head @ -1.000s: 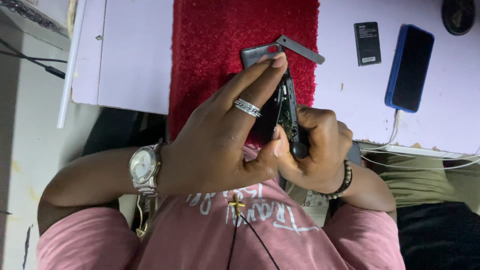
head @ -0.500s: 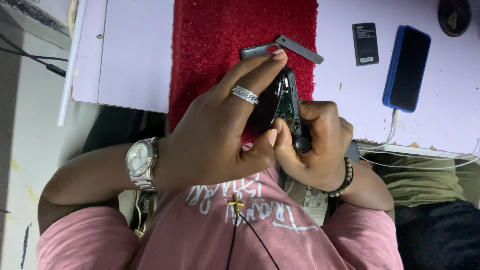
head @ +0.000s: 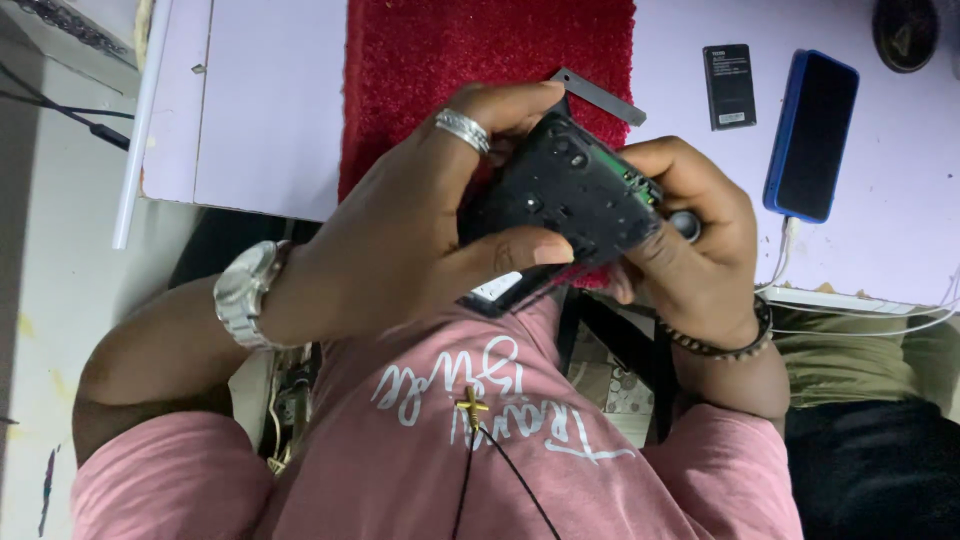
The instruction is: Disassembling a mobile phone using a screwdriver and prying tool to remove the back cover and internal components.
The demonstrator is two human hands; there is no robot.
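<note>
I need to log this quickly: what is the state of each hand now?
Left hand: closed, fingers gripping the opened black phone.
Right hand: closed around a dark tool handle, resting against the phone.

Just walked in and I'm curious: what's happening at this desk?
A person holds an opened black device, its green circuit board showing, in both hands over a red mat. The ringed left hand wraps one side; the right hand grips the other, with a dark round-ended tool. A battery and blue phone lie on the table.
</note>
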